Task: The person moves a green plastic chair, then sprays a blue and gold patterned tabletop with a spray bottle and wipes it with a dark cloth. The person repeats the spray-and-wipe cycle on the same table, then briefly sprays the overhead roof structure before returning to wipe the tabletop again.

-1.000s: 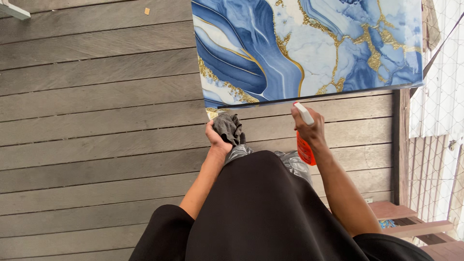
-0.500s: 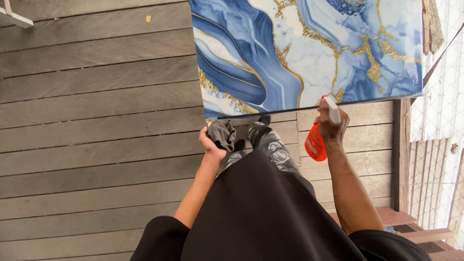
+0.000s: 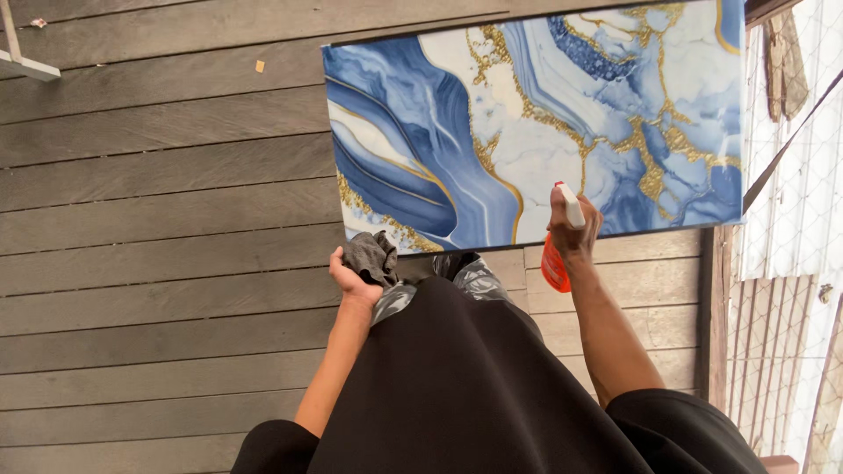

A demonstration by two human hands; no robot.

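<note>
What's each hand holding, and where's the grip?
Left hand: bunched grey cloth, gripped in the fist. Right hand: orange spray bottle, held at its neck below the white nozzle.

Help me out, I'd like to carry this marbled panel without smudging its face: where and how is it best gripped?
Take the blue, white and gold panel by its thin edges, probably one hand on the left edge and one on the right, palms facing inward. It lies flat on the grey deck boards with its glossy face up, so an edge grip keeps fingers off it. The near edge sits crowded by the body.
</note>
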